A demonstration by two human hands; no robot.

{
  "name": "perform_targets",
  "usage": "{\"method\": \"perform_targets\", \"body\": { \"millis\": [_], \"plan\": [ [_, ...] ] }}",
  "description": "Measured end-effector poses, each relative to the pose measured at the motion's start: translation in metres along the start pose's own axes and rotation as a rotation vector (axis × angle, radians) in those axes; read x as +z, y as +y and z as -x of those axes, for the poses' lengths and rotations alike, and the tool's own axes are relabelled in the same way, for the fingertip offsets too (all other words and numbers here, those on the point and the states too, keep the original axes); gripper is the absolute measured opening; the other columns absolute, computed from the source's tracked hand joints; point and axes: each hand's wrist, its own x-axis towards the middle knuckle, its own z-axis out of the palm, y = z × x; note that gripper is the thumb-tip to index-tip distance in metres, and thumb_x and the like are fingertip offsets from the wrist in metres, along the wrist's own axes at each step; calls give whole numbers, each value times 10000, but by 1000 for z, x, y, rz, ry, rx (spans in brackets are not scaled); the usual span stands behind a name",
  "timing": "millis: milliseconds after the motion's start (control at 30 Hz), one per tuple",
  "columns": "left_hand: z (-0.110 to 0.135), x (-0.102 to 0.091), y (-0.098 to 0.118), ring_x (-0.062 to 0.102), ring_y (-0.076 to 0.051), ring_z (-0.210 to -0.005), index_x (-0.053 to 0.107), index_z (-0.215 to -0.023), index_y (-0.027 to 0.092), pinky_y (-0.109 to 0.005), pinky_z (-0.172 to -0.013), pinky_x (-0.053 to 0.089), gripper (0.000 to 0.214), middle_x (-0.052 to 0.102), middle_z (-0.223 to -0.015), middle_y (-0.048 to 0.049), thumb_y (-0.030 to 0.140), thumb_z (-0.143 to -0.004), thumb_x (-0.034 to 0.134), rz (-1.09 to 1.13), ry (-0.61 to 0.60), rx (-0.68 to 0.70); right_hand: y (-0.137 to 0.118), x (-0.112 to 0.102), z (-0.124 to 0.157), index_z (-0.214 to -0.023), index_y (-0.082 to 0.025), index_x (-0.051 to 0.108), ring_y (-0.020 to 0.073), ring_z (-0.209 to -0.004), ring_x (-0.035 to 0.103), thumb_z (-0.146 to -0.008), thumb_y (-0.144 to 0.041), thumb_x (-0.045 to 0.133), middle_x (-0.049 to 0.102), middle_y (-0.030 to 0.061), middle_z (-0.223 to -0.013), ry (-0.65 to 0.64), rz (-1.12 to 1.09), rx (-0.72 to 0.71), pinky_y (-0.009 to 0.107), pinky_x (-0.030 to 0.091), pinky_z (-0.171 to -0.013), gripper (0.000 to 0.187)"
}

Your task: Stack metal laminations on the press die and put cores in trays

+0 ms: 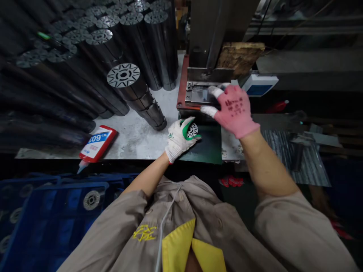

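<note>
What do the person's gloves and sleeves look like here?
The left hand wears a white knit glove with green coating; the right hand a pink glove with white fingertips and black handwritten marks. Beige jacket sleeves stop short of the wrists.

Right in front of you, the scuffed grey table (136, 139) is busy: tall stacks of slotted steel discs (133, 94) stand in rows along its left side, and a squeeze bottle labelled 603 (98, 143) lies near the front edge. Over to your right, a dark green mat (205, 145) lies flat, just below the red base plate (183, 87) of a press.
</note>
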Motion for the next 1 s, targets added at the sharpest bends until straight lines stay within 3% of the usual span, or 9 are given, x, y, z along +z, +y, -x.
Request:
{"method": "perform_targets", "body": {
  "millis": [100, 167, 233, 333, 367, 500, 667, 833, 1000],
  "plan": [
    [-2, 2, -3, 596, -344, -1330, 562, -1555, 217, -477, -1186, 448, 932, 628, -1450, -167, 853, -879, 652, 28, -15, 52, -4, 14, -32, -965, -26, 791, 377, -1492, 498, -1072, -711, 175, 680, 104, -1433, 53, -36, 1, 496, 419, -1162, 928],
    [-2, 4, -6, 591, -341, -1341, 555, -1560, 201, -464, -1197, 434, 935, 626, -1457, -169, 866, -904, 599, 48, -16, 85, -16, 14, -41, -921, 90, 745, 366, -1497, 456, -1044, -472, -95, 646, 120, -1422, -25, 64, 30, 459, 413, -1103, 1018],
    [-2, 6, -9, 583, -347, -1347, 550, -1562, 201, -468, -1202, 423, 941, 624, -1460, -166, 881, -911, 567, 53, -14, 99, -33, 4, -41, -1002, 119, 734, 375, -1463, 505, -1101, -369, 137, 642, 180, -1411, -174, 275, 77, 481, 441, -1107, 777],
    [-1, 9, -12, 575, -359, -1350, 552, -1560, 198, -482, -1203, 413, 958, 614, -1463, -172, 893, -901, 569, 47, 1, 95, -55, -18, -31, -1099, -103, 793, 369, -1318, 630, -978, -322, 721, 696, 218, -1384, -281, 427, 141, 521, 521, -1100, 261],
    [-1, 10, -12, 574, -362, -1351, 559, -1555, 195, -485, -1200, 416, 962, 610, -1461, -176, 894, -895, 576, 43, 10, 90, -59, -22, -24, -1104, -171, 798, 365, -1260, 651, -981, -361, 724, 724, 204, -1347, -278, 395, 152, 528, 538, -1071, 238],
    [-2, 14, -10, 581, -367, -1341, 594, -1531, 204, -487, -1175, 451, 950, 601, -1450, -182, 889, -872, 613, 10, 35, 59, -61, -14, 11, -1272, -212, 757, 311, -1181, 695, -1058, -375, 524, 784, 115, -1249, -290, 54, 146, 472, 531, -1049, 355],
    [-5, 16, -4, 613, -374, -1295, 613, -1507, 197, -497, -1134, 476, 868, 619, -1420, -192, 833, -917, 606, -33, 15, 15, -54, 27, 41, -1073, -202, 784, 260, -1046, 728, -961, -259, 555, 817, 83, -1150, -498, -191, 319, 377, 536, -937, 262],
    [-4, 13, 2, 631, -381, -1260, 614, -1503, 205, -503, -1094, 490, 747, 614, -1434, -193, 723, -966, 610, -57, 16, -17, -61, 41, 44, -1039, -175, 781, 279, -1000, 722, -935, -255, 565, 816, 125, -1139, -520, -26, 358, 368, 513, -891, 253],
    [-1, 10, 0, 612, -379, -1302, 603, -1517, 214, -512, -1129, 475, 724, 624, -1439, -179, 597, -912, 712, -43, 16, 12, -85, 19, 39, -1252, -169, 762, 323, -1108, 726, -1035, -315, 515, 806, 146, -1191, -630, 184, 213, 402, 507, -950, 360]
  ]
}}
